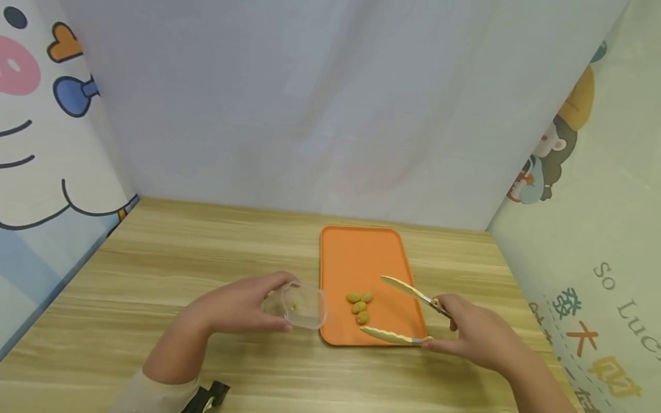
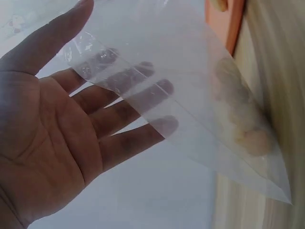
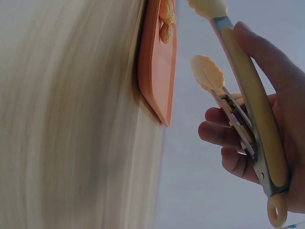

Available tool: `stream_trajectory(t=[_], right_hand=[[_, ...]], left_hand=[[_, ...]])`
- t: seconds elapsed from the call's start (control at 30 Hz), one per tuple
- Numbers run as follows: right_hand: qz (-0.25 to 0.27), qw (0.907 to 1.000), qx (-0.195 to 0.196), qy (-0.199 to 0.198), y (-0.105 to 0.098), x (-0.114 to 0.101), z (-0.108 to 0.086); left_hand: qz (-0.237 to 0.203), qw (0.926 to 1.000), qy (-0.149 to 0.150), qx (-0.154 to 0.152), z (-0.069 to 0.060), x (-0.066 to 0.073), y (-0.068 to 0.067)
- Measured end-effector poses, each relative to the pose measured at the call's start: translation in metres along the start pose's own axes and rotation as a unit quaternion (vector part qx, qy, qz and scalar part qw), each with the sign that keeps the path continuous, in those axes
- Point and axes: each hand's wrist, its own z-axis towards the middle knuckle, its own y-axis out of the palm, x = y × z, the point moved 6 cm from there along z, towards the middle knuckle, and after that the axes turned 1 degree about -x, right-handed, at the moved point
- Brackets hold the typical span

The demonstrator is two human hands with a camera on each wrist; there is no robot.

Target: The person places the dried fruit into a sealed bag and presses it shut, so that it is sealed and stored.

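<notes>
My left hand [image 1: 242, 307] grips a clear plastic container [image 1: 304, 307] between thumb and fingers, just left of the orange tray [image 1: 361, 252]. The container looks tilted, its wide rim toward the tray. In the left wrist view, brownish round shapes [image 2: 255, 140] show through its wall; whether they lie inside cannot be told. My right hand [image 1: 482, 332] holds cream-tipped kitchen tongs [image 1: 405, 287] by the handles, arms spread apart and nothing between the tips. Several walnuts [image 1: 359, 308] lie clustered on the tray's near half, left of the tongs. The right wrist view shows their ridged shells [image 3: 166, 33].
Everything stands on a wood-grain table [image 1: 206, 241]. A pale curtain [image 1: 289, 126] hangs behind it, and printed cloths [image 1: 609, 229] close off both sides. The tray has a low raised rim. A dark strap piece [image 1: 206, 396] shows by the left sleeve.
</notes>
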Motion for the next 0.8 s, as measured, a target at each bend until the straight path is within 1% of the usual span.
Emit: stream_trajectory(t=[0.17,0.37,0.53,0.6,0.7,0.8], right_hand=[[-0.003,1.0000,0.003,-0.007,0.001,-0.004,-0.006],[-0.017,0.9998,0.000,-0.011,-0.001,-0.013,-0.007],[-0.009,0.9999,-0.012,0.008,-0.014,-0.023,-0.007],[-0.004,0.9996,-0.023,0.015,-0.020,-0.029,-0.007],[-0.002,0.9994,-0.033,0.014,-0.028,-0.036,-0.006],[0.005,0.9990,-0.042,0.014,-0.033,-0.040,-0.003]], left_hand=[[0.018,0.9998,-0.006,-0.002,-0.003,0.003,-0.003],[0.027,0.9996,-0.006,0.007,-0.005,0.003,-0.004],[0.029,0.9996,-0.004,0.006,-0.006,0.004,-0.004],[0.030,0.9995,-0.004,0.004,-0.005,0.005,-0.004],[0.028,0.9996,-0.001,0.003,-0.003,0.006,-0.003],[0.016,0.9999,-0.001,0.002,-0.003,0.005,-0.001]])
